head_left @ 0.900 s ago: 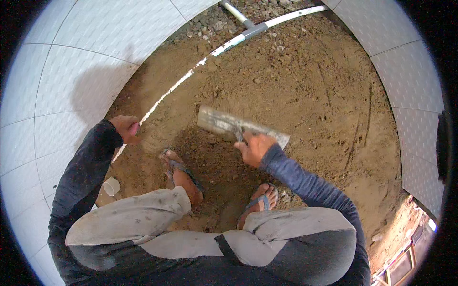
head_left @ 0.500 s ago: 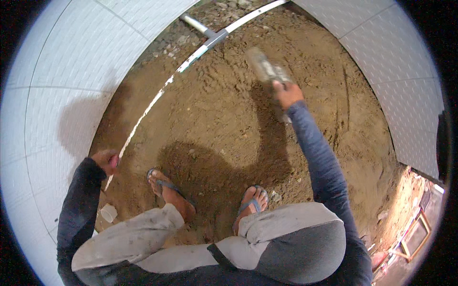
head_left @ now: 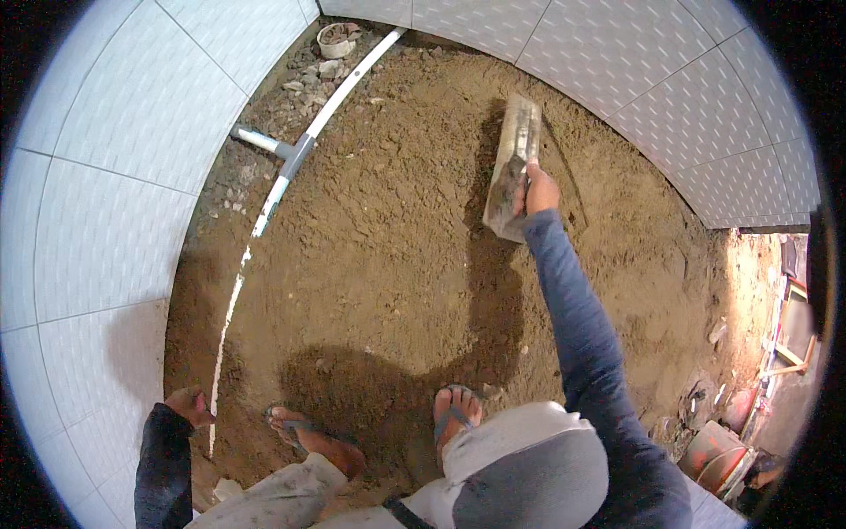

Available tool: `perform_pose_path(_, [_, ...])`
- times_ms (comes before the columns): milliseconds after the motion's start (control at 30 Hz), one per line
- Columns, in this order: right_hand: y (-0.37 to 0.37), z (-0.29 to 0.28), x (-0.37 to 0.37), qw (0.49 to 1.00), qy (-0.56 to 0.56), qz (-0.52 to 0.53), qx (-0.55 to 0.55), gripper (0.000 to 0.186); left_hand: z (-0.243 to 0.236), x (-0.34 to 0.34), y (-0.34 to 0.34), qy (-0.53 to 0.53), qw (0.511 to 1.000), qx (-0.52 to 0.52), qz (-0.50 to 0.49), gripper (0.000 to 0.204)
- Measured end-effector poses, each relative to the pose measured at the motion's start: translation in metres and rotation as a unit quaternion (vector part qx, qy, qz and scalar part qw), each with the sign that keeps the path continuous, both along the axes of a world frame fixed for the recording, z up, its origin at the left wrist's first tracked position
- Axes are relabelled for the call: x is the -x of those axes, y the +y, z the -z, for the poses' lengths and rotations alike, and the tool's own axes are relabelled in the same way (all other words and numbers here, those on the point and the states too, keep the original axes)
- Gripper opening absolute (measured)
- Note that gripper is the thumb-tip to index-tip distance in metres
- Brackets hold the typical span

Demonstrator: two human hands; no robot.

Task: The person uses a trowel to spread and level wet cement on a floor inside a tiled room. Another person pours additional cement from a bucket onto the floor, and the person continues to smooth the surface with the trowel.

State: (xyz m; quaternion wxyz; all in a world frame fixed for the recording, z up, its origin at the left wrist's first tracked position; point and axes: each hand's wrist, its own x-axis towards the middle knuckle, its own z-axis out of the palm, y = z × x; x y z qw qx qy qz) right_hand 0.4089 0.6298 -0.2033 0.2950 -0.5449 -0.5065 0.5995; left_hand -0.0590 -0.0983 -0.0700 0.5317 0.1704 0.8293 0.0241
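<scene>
My right hand (head_left: 539, 192) is closed round the handle of a rectangular plastering trowel (head_left: 518, 132). The trowel's long blade is smeared with mud and lies on or just above the brown, damp sand (head_left: 397, 229); the exact contact is hard to see. At the lower left, my left hand (head_left: 189, 406) has its fingers curled beside the near end of a white pipe (head_left: 231, 309) partly sunk in the sand. What those fingers hold, if anything, is hidden. Farther along, the pipe joins a grey tee fitting (head_left: 300, 157) with a short side branch.
Pale tiled walls (head_left: 115, 194) enclose the sand on the left and far sides. Rubble and a small round container (head_left: 337, 40) sit in the far left corner. My sandalled feet (head_left: 456, 411) stand on the sand. A bucket (head_left: 709, 454) and a wooden frame (head_left: 793, 353) are at the right.
The trowel has swung to the right and turned nearer upright in the view, still in my right hand. My view has tilted toward the far corner. The left hand stays beside the pipe.
</scene>
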Motion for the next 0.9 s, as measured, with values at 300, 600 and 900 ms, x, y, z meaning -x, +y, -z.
perform_pose_path(300, [-0.005,-0.050,0.159,0.954,-0.205,-0.218,-0.006,0.055,0.013,0.028,0.022,0.036,0.995,0.038,0.086,0.036])
perform_pose_path(600, [0.085,-0.049,-0.097,0.916,-0.398,0.055,-0.013,0.052,0.019,0.013,0.047,-0.082,0.994,-0.021,-0.071,0.035])
perform_pose_path(900, [0.087,-0.050,-0.338,0.891,-0.416,0.181,0.017,0.033,0.062,0.057,0.052,0.055,0.957,0.064,0.279,0.049])
